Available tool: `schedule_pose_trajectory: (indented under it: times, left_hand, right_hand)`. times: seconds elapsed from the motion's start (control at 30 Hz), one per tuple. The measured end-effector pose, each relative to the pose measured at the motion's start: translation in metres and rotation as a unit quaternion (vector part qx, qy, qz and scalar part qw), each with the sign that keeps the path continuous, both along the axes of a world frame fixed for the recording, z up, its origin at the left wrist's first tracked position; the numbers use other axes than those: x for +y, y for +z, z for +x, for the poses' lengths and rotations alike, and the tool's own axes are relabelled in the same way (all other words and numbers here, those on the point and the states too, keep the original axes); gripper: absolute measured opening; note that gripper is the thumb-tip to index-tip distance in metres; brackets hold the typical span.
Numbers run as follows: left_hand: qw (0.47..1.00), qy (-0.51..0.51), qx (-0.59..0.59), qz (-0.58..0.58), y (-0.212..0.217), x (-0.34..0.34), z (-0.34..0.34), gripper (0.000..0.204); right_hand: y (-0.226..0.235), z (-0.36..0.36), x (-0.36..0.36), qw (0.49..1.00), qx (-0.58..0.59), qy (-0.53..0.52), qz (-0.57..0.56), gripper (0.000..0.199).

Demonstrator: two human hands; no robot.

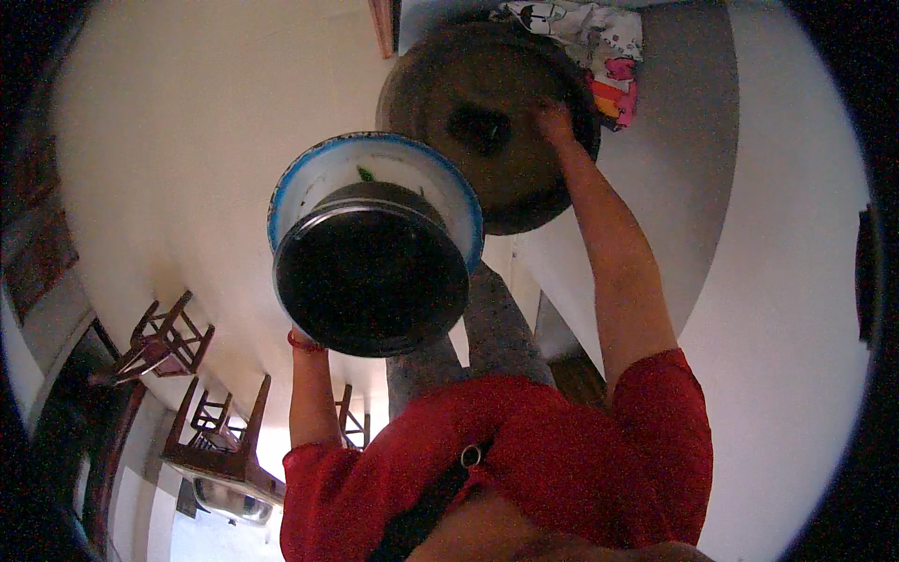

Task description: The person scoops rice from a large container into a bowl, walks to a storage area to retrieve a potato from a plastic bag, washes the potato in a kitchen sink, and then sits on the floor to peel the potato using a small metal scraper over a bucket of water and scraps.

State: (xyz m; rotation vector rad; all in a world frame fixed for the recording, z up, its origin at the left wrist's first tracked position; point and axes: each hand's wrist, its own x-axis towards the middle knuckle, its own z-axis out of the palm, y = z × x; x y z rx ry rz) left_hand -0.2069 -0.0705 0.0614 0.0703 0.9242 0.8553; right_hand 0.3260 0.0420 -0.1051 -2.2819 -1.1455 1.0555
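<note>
My left hand, a red band at its wrist, is beneath a white enamel basin with a blue, chipped rim and bears it up. Its fingers are hidden. A deep black round pot leans inside the basin, its mouth facing me, and bits of green leaf lie beside it. My right hand reaches over a large dark round vessel or lid, near its right side. A small black shape shows in its middle. Dim light keeps the right fingers from being made out.
A white printed bag and a pink and orange packet lie beyond the dark round thing. At left stand a wooden chair and a wooden table with a shiny metal bowl. A pale wall rises at right.
</note>
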Motion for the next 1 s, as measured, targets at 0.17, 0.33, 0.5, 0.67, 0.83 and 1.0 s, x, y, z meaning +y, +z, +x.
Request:
schedule_pose_trajectory:
  times: [0.17, 0.33, 0.5, 0.67, 0.83, 1.0]
  left_hand:
    - [0.998, -0.012, -0.056, 0.019, -0.029, 0.003, -0.027, 0.042]
    - [0.998, -0.021, 0.044, 0.026, -0.018, -0.006, -0.038, 0.043]
    - [0.999, -0.013, 0.031, 0.006, -0.012, 0.000, -0.031, 0.043]
    - [0.999, -0.003, 0.044, -0.003, -0.016, -0.006, -0.029, 0.044]
    - [0.999, -0.005, 0.044, -0.008, -0.019, -0.005, -0.024, 0.044]
    - [0.999, -0.001, 0.047, -0.010, -0.020, -0.004, -0.025, 0.044]
  right_hand:
    - [-0.170, 0.057, -0.007, 0.856, -0.395, 0.311, -0.117, 0.035]
    - [-0.180, 0.009, 0.007, 0.840, -0.423, 0.309, -0.140, 0.037]
    - [-0.184, 0.036, -0.006, 0.781, -0.500, 0.350, -0.132, 0.044]
    - [-0.184, 0.003, 0.025, 0.866, -0.363, 0.319, -0.126, 0.042]
    - [-0.180, -0.005, 0.035, 0.891, -0.313, 0.303, -0.126, 0.040]
    - [-0.175, 0.002, 0.021, 0.914, -0.277, 0.266, -0.128, 0.038]
